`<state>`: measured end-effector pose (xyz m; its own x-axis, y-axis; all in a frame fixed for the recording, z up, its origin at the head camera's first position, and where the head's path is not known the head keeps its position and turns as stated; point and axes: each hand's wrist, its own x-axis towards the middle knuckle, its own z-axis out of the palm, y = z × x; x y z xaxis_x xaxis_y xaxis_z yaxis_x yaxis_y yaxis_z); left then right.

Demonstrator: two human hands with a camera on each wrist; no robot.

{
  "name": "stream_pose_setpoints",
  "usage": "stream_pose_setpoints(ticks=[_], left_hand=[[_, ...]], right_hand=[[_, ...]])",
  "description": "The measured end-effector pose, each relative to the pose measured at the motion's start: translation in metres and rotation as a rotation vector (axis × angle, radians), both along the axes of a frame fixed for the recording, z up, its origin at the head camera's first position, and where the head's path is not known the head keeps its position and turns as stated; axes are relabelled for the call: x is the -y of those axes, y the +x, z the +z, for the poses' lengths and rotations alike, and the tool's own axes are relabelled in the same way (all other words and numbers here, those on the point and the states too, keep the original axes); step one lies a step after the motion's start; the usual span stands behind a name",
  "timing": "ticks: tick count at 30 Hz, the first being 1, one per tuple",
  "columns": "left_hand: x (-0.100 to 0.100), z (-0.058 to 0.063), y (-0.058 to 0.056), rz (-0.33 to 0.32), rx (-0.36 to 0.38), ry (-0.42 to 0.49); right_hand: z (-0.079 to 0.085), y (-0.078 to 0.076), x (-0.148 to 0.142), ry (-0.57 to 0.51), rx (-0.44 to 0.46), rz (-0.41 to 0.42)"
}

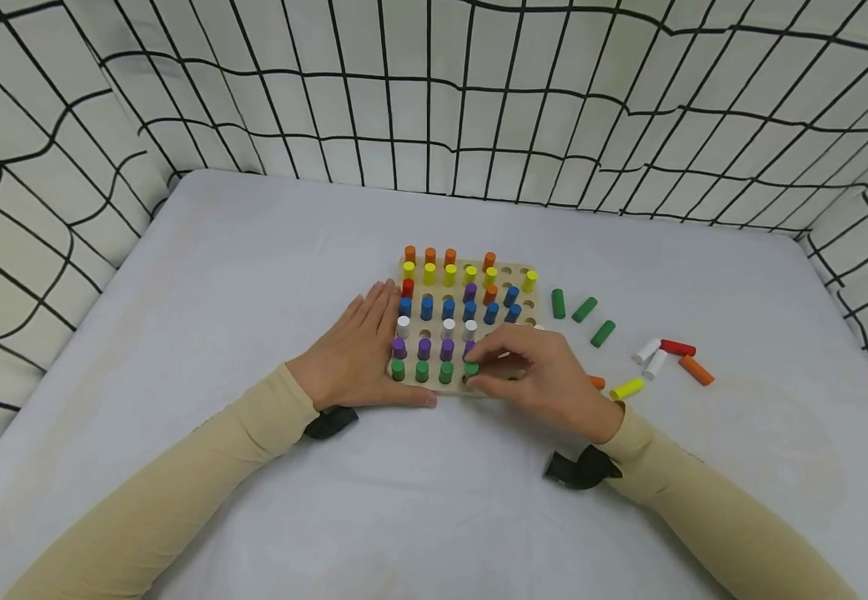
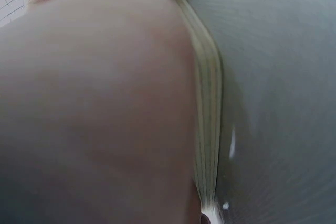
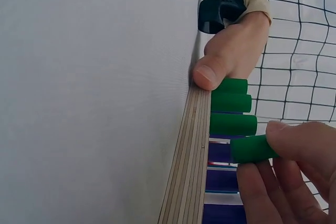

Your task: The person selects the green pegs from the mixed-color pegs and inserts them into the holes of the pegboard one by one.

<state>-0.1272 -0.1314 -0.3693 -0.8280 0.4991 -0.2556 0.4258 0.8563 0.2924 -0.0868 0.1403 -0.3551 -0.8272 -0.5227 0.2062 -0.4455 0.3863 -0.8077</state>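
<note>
"Head view first: what are the hands doing?"

"They're apart from each other, both at the pegboard (image 1: 514, 277). The left hand (image 1: 354, 350) lies against the board's left edge, fingers straight, thumb along the near edge. The right hand (image 1: 542, 375) is over the board's near side, pinching a green peg (image 1: 471, 368) between thumb and fingers."

"Is that peg in a hole?"

"No. From the right wrist its lower end stands clear of the board's face, tilted slightly, just beside three seated green pegs (image 3: 233, 124) at the left of the board's near row."

"And from the left wrist?"

"Mostly blurred skin beside the board's layered edge; I can't judge how firmly that hand presses."

"What else is on the board?"

"Behind the green row stand purple pegs (image 1: 447, 350), then white pegs (image 1: 449, 329), blue pegs (image 1: 449, 311), a mixed row, yellow pegs (image 1: 450, 275) and, along the far edge, orange pegs (image 1: 450, 257)."

"Anything off it?"

"To the board's right lie loose green pegs (image 1: 584, 309), two loose white pegs (image 1: 654, 364), a loose red peg (image 1: 677, 347), a loose yellow peg (image 1: 626, 389) and loose orange pegs (image 1: 696, 370), one partly behind the right hand. Beyond the board rises black netting (image 1: 428, 81)."
</note>
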Motion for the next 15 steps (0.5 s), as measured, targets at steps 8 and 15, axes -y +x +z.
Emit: stream_pose_setpoints(ticks=[8,15], left_hand=[[-0.0003,0.0002,0.0004,-0.002,-0.007,0.005],[0.0001,0.0001,0.0005,-0.005,-0.010,0.008]], right_hand=[[-0.0008,0.0000,0.0009,0.064,-0.024,-0.014],[-0.0018,0.0019,0.0031,0.120,-0.057,0.006]])
